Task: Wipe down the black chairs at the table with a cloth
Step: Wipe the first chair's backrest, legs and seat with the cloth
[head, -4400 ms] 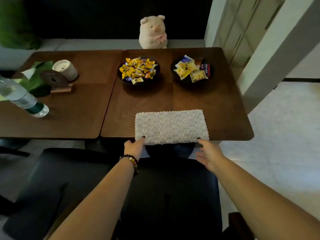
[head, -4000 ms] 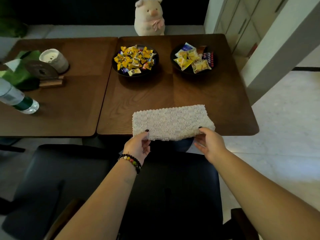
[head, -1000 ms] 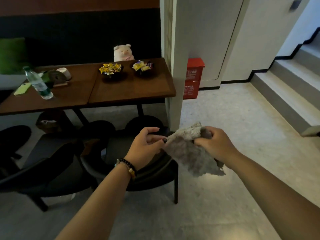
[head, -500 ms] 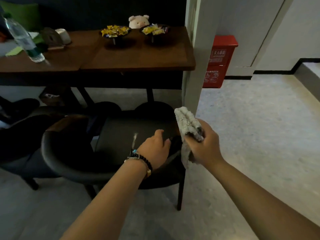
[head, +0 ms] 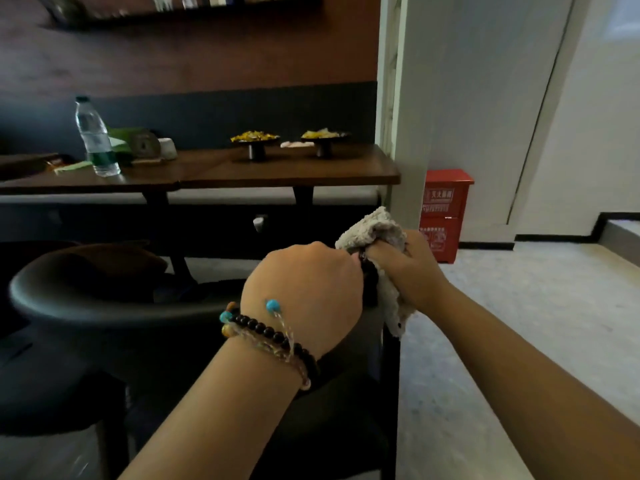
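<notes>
Here the left hand point(head: 304, 282) curls over the top edge of the curved black leather chair back point(head: 104, 306), while the right hand point(head: 412, 271), just beside it, clutches the bunched pale grey textured cloth point(head: 372, 230) against that backrest's right end, before the brown wooden table point(head: 277, 173).

The dark wooden tabletop point(head: 263, 173) carries a clear water bottle point(head: 96, 137) standing upright at its left, a white cup point(head: 168, 148) beside it, and two black pedestal dishes point(head: 257, 144) (heaped with yellow-wrapped sweets) toward the right.
</notes>
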Tool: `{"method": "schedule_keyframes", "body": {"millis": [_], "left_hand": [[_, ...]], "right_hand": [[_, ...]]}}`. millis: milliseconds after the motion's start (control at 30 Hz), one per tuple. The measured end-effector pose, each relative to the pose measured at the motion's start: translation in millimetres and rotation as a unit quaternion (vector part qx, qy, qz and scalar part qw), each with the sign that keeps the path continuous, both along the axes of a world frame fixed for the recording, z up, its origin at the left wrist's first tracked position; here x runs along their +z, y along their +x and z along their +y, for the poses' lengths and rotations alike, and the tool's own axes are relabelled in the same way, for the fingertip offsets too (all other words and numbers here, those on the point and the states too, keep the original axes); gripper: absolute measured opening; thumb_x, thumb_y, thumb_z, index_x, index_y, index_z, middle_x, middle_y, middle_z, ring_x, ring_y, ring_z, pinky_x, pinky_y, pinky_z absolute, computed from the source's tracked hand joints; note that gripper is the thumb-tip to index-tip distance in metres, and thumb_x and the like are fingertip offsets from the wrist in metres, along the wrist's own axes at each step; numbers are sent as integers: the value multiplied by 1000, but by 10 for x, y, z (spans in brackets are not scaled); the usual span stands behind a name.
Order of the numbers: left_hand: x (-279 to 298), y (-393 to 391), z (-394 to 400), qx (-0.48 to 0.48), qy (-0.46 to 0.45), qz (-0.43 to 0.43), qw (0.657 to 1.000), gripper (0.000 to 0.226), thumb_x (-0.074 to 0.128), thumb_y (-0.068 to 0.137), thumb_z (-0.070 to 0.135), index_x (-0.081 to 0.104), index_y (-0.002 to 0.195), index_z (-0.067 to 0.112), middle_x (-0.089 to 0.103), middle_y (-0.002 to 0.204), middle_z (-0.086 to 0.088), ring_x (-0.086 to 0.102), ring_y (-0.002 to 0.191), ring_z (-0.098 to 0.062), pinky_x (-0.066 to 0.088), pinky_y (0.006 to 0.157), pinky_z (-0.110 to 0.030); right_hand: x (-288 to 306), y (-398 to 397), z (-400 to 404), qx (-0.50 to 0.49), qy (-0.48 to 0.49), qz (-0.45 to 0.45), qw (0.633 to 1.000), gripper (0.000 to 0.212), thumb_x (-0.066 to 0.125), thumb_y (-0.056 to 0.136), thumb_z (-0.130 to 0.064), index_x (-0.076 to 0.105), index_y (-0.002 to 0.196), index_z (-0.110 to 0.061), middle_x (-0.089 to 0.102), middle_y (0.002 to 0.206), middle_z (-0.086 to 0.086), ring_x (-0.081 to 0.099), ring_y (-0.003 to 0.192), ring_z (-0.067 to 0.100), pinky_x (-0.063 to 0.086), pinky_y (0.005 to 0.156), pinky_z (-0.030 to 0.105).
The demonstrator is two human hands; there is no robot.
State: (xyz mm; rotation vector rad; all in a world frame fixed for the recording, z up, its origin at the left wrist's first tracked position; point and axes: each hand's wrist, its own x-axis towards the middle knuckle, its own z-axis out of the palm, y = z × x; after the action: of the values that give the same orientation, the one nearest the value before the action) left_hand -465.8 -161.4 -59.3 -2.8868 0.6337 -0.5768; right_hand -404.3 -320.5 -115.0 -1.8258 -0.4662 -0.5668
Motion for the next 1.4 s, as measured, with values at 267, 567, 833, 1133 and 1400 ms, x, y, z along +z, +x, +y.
{"method": "schedule_keyframes", "body": {"millis": [267,567,833,1133,1400], "left_hand": [[-284,-234,85,-14,58,-218,974,42,34,101,31,48,64,21,39,54,3,25,48,-15,19,49,-28],[-280,-255,22,17,-7,-245,969,44,43,97,27,40,54,20,34,45,4,26,39,-13,22,44,-25],[-252,-249,71,1,35,-254,967,34,44,96,30,40,63,21,40,49,7,31,41,-13,26,45,-25],[-345,-198,51,8,-5,-280,960,37,23,98,33,26,63,21,28,50,7,23,40,-11,24,46,-26],[-363,-159,65,-5,-12,-323,946,41,32,97,28,35,57,19,30,46,4,23,39,-13,24,44,-25]], "right_hand": [[-180,-228,156,-20,29,-78,996,29,49,89,-41,65,80,-19,65,77,1,64,75,17,50,68,29],[104,147,-164,-68,40,67,995,37,57,96,-22,61,75,8,54,66,15,53,64,25,41,66,34],[-123,-92,29,-51,58,-34,996,27,54,96,-21,61,74,-9,60,64,3,60,59,14,48,59,26],[-176,-237,38,4,107,-44,993,25,53,93,-23,68,73,-25,66,67,-5,64,67,10,50,64,18],[-210,335,-305,-82,-9,67,994,26,55,98,-26,58,73,-22,61,68,-5,59,65,9,46,70,31]]}}
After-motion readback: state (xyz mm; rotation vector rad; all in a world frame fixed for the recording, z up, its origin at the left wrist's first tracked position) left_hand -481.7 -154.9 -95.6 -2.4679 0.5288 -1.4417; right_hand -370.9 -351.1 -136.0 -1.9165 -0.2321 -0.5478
